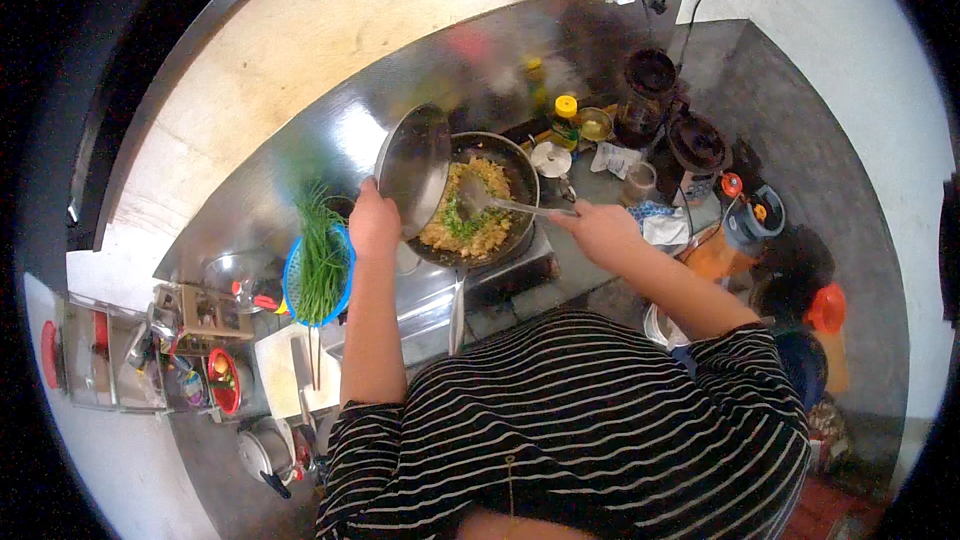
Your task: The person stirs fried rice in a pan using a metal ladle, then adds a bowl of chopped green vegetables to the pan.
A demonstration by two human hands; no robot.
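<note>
My left hand [375, 221] grips the rim of a metal bowl [409, 157], which is tilted on its side over the left edge of a dark frying pan [525, 165]. The bowl's inside looks bare. In the pan lies a bed of fried rice [480, 240] with chopped green herbs [459, 221] on its middle. My right hand [604, 232] is closed around the handle of a ladle or large spoon [525, 206], whose blurred head is over the rice. The pan's handle [457, 315] points towards my body.
Left of the bowl, a blue basket [289, 281] holds long green stalks [321, 255]. A cutting board [274, 371] with a knife [301, 360] lies nearer me. Behind the pan stand a yellow-capped bottle [565, 120] and a small bowl [595, 124]. A glass jar [639, 181] and appliances [697, 142] are at right.
</note>
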